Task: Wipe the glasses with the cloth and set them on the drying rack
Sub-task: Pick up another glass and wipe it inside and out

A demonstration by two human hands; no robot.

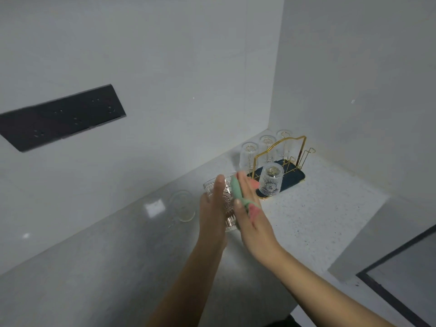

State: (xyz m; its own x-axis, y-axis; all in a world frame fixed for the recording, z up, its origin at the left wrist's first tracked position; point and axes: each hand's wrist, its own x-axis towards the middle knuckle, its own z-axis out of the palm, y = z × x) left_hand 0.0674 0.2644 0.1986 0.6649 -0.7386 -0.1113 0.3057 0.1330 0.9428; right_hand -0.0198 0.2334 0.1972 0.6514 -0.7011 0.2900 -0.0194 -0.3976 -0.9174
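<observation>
- Looking down from the head cam at a speckled white countertop [318, 208] tucked into a corner of grey walls.
- Left hand [212, 206] up in front, fingers fairly straight and laid along the near side of a ribbed glass [225, 201], cupping it from the left. Can't tell how far the fingers wrap around, back of the hand blocks it.
- Right hand [250, 208] flat against the other side of that same glass, fingers stretched out and close together, pressing a green and pink cloth [238, 188] onto it. Cloth sandwiched between palm and glass, pink bits poking out near the fingertips and by the thumb.
- Glass held up off the counter, tipped sideways, rim pointing away to the upper left.
- Drying rack [292, 152] sitting just behind the hands in the corner: gold wire frame on a dark tray.
- One ribbed glass upside down [270, 180] on the rack's near end, three more inverted glasses [266, 149] lined up along its far side next to the wall.
- Faint reflection of a glass in the shiny wall to the left.
- Dark socket panel [61, 118] mounted on the left wall, well apart from everything else.
</observation>
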